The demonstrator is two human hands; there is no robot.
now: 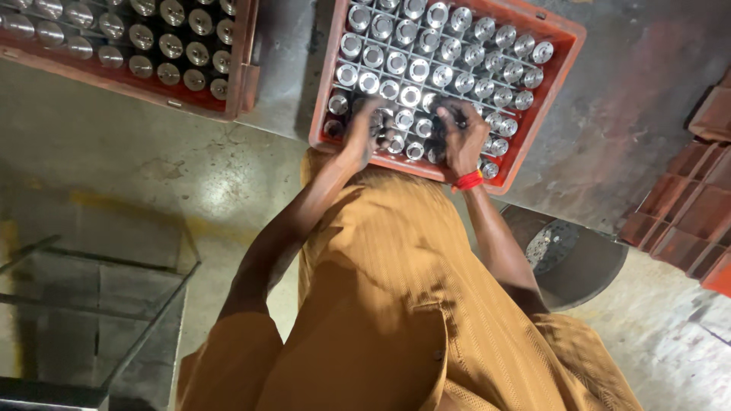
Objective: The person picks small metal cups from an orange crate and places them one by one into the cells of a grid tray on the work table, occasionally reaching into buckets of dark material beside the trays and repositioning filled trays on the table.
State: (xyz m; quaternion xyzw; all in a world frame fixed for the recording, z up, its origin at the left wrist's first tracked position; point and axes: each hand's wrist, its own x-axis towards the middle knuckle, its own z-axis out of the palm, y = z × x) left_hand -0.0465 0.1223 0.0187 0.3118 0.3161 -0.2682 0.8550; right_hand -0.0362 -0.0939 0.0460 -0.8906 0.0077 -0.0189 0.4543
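Observation:
A red plastic crate (567, 46) with a grid of dividers stands on the floor in front of me, and shiny metal cylindrical parts (419, 70) stand upright in its cells. Both my hands reach into the crate's near rows. My left hand (364, 129) is blurred, with its fingers down among the parts near the front left corner. I cannot tell what it holds. My right hand (462, 137), with a red thread band (467, 181) at the wrist, curls its fingers over a part in the near middle row. My mustard-coloured garment (381, 304) fills the lower view.
A second red crate (245, 68) of similar metal parts sits at the upper left. Stacked red crates (685, 213) stand at the right edge. A dark round pan (586, 266) lies by my right elbow. A metal frame (114, 320) is at the lower left on the concrete floor.

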